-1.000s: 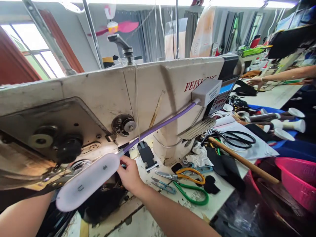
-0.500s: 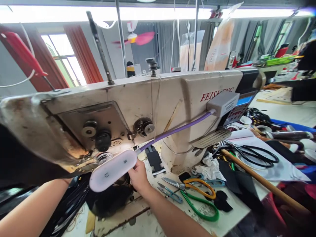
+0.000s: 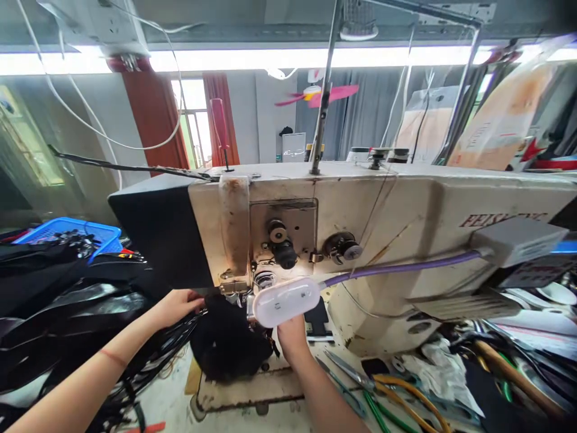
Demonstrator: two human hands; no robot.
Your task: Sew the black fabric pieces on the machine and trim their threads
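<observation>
so, left hand [image 3: 177, 306] pinches black cloth [image 3: 228, 343]; right hand [image 3: 292, 335], half-hidden: can't tell its grip.

Your cloth [image 3: 229, 343] is black; your sewing machine [image 3: 406, 207] is cream with brown stains and red lettering [image 3: 484, 219], your lamp [image 3: 287, 302] white on a purple gooseneck [image 3: 406, 266], your mesh basket [image 3: 107, 245] bright blue.

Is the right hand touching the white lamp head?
Cannot tell. In the head view, the white lamp head hides part of the right hand, so neither contact nor gap shows.
</observation>
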